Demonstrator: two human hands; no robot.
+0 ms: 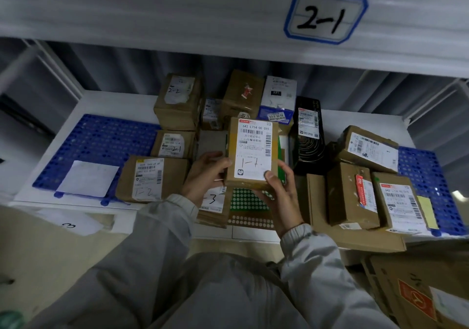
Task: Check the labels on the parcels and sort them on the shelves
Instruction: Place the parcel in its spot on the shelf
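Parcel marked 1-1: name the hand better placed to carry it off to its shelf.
Probably the right hand: its fingers wrap under the bottom of the parcel marked 1-1 with the thumb on the label, so it bears the weight. The left hand only steadies the side edge.

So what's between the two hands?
In the head view, a brown cardboard parcel with a white label marked 1-1, held between left hand and right hand.

Matt brown cardboard parcel (250,154) with a smooth white paper label (253,148)
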